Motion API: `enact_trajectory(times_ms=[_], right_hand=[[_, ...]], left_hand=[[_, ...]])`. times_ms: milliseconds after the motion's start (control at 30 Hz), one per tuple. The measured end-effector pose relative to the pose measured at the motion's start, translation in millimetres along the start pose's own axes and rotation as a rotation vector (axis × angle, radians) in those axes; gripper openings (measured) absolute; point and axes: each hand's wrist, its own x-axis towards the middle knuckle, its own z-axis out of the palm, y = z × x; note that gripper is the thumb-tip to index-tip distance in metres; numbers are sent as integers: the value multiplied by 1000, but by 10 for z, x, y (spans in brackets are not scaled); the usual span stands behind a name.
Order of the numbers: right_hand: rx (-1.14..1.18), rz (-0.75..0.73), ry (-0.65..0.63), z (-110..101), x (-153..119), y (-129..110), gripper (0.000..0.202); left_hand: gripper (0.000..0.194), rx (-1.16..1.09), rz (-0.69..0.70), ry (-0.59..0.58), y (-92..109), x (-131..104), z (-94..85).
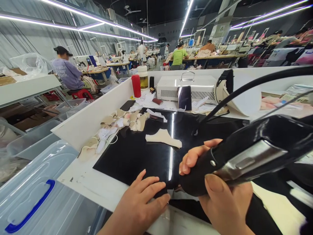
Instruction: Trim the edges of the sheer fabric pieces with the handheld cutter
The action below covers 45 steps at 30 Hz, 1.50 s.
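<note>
My right hand point(226, 204) is wrapped around a black hand-held power tool point(276, 137) with a silver metal plate on its side. The tool's working end is turned away and cannot be made out. My left hand point(144, 202) lies with its fingers spread at the near edge of a glossy black sheet point(129, 160), close to the tool's rounded end. A cream shaped piece of fabric point(163, 137) rests flat on the sheet, beyond both hands. Beige and white cut pieces point(117, 120) with thin cords lie piled at the sheet's left.
At the back stand a white vented metal box point(168, 86), a phone point(184, 98), a red cup point(136, 86) and a jar point(143, 78). A thick black cable point(256, 78) arcs across the right. Clear plastic bins point(49, 192) sit left of the table. People work at sewing tables beyond.
</note>
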Motion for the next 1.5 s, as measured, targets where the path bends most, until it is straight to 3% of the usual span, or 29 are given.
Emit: enact_trajectory(times_ms=[400, 1000, 1167, 1333, 1500], right_hand=[[8, 1, 4, 123, 2, 13, 36], [2, 18, -7, 64, -83, 0, 30], [-7, 4, -16, 101, -72, 15, 31], [-137, -29, -9, -18, 19, -131, 40], [-337, -62, 137, -153, 168, -359, 35]], left_hand=[[17, -37, -31, -32, -1, -60, 54], [18, -120, -98, -10, 32, 35, -12], [22, -118, -106, -80, 23, 47, -14], [20, -124, -74, -124, -4, 39, -12], [21, -269, -66, -214, -144, 211, -43]])
